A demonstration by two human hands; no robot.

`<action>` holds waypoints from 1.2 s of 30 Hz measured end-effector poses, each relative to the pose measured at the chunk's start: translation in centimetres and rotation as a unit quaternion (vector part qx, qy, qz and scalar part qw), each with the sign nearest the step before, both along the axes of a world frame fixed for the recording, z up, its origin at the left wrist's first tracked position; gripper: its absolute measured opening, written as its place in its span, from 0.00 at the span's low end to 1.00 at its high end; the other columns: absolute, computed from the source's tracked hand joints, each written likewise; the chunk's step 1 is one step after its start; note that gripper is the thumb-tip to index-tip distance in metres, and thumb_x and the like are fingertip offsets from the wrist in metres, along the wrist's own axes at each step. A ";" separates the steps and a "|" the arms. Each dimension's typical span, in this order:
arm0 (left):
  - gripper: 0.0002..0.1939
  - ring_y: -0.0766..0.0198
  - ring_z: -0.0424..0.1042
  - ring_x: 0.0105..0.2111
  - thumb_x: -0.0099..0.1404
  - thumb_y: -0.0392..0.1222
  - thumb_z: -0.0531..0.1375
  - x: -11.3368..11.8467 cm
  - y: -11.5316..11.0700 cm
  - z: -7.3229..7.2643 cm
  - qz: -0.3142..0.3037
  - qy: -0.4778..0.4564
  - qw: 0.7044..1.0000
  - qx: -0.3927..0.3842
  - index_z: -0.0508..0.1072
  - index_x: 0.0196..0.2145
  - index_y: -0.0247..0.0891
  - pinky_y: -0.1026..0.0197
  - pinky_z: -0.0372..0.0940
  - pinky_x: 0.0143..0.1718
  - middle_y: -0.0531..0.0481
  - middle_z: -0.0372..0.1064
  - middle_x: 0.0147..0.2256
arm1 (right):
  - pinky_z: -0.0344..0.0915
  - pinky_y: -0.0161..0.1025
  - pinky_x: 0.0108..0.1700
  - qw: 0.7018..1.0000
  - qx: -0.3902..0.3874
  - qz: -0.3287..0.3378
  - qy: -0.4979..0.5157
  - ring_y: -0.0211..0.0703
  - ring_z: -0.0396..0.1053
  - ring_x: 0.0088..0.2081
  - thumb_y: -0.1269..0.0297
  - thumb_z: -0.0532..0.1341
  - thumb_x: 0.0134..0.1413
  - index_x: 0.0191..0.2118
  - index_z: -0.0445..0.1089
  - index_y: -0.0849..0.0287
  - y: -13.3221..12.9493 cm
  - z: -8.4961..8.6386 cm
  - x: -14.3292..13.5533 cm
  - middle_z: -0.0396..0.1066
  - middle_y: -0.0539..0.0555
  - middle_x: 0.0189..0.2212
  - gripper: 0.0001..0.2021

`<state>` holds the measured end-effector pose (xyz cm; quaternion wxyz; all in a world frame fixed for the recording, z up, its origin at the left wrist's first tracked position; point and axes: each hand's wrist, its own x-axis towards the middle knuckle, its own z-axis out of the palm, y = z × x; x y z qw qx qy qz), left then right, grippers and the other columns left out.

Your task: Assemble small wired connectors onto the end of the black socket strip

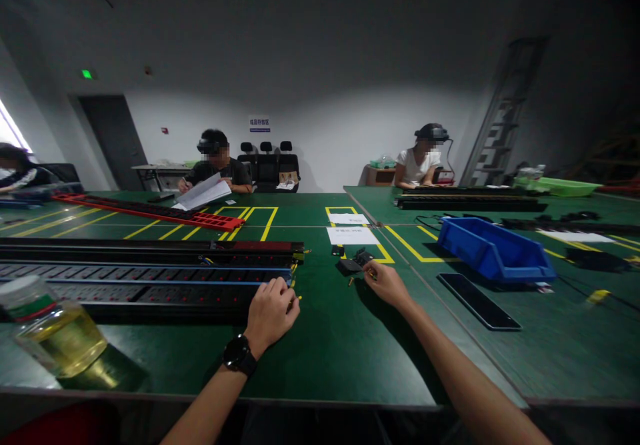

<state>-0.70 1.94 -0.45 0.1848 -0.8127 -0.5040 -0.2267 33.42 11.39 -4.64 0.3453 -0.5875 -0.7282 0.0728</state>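
My left hand [273,312], with a black watch [239,355] on its wrist, rests at the right end of a long black socket strip [190,293]. Its fingers are curled, and what they grip is hidden; yellow bits show beside them. My right hand [386,284] is closed in a pinch over a small heap of black parts [349,268]. Something small and yellowish shows at its fingertips, too small to name. A tiny brass-coloured piece [351,281] lies just left of those fingers. Another long black strip [150,248] lies behind the first.
Left of me stands a bottle of yellow liquid [65,338]. To the right are a phone [477,302] and a blue bin [493,252]. White paper sheets [353,236] lie ahead. A red rack [150,210] crosses the green table [320,365]; several people sit around it.
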 end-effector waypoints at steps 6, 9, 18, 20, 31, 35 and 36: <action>0.08 0.58 0.67 0.37 0.69 0.39 0.60 0.0 0.0 0.0 -0.007 -0.014 1.000 0.003 0.75 0.31 0.39 0.53 0.59 0.39 0.47 0.69 0.36 | 0.62 0.39 0.37 1.000 -0.003 -0.002 0.003 0.49 0.75 0.36 0.67 0.59 0.56 0.40 0.77 0.55 0.0 0.0 -0.1 0.79 0.56 0.34 0.10; 0.09 0.58 0.67 0.37 0.69 0.38 0.60 -0.1 0.0 0.1 -0.011 -0.021 1.000 0.000 0.75 0.30 0.39 0.53 0.59 0.39 0.47 0.69 0.36 | 0.62 0.39 0.38 1.000 -0.001 -0.002 -0.006 0.50 0.75 0.36 0.67 0.59 0.55 0.40 0.77 0.55 0.0 -0.1 -0.1 0.79 0.56 0.34 0.10; 0.08 0.57 0.67 0.37 0.69 0.38 0.60 0.0 0.0 0.0 -0.009 -0.019 1.000 0.006 0.75 0.30 0.40 0.52 0.59 0.39 0.47 0.69 0.35 | 0.63 0.39 0.37 1.000 -0.004 0.007 -0.011 0.50 0.76 0.35 0.65 0.59 0.55 0.40 0.77 0.54 0.5 -0.9 0.2 0.79 0.55 0.34 0.10; 0.08 0.57 0.67 0.37 0.68 0.38 0.61 0.0 0.1 -0.1 -0.009 -0.018 1.000 0.008 0.75 0.30 0.39 0.52 0.59 0.39 0.47 0.69 0.35 | 0.63 0.40 0.37 1.000 -0.005 0.005 -0.014 0.50 0.76 0.36 0.65 0.59 0.54 0.40 0.77 0.54 0.5 -0.8 0.2 0.79 0.55 0.34 0.10; 0.09 0.57 0.67 0.38 0.70 0.40 0.60 -0.2 0.1 -0.2 -0.002 -0.001 1.000 0.001 0.74 0.31 0.40 0.52 0.59 0.40 0.47 0.69 0.36 | 0.64 0.40 0.37 1.000 -0.018 0.018 -0.011 0.49 0.75 0.35 0.63 0.58 0.55 0.40 0.76 0.53 0.4 -0.8 0.2 0.78 0.55 0.33 0.10; 0.09 0.57 0.67 0.38 0.70 0.40 0.59 -0.1 0.0 -0.1 -0.001 -0.003 1.000 -0.001 0.74 0.31 0.39 0.52 0.59 0.40 0.47 0.69 0.36 | 0.63 0.40 0.36 0.999 -0.027 0.018 -0.014 0.49 0.75 0.35 0.61 0.57 0.57 0.40 0.76 0.54 0.3 -0.6 0.2 0.78 0.55 0.33 0.10; 0.09 0.57 0.67 0.38 0.70 0.40 0.59 -0.1 0.0 -0.1 0.000 -0.003 1.000 -0.001 0.75 0.31 0.39 0.52 0.59 0.40 0.47 0.69 0.37 | 0.63 0.40 0.36 0.999 -0.028 0.019 -0.014 0.49 0.75 0.35 0.60 0.57 0.58 0.40 0.75 0.54 0.3 -0.6 0.2 0.78 0.55 0.33 0.11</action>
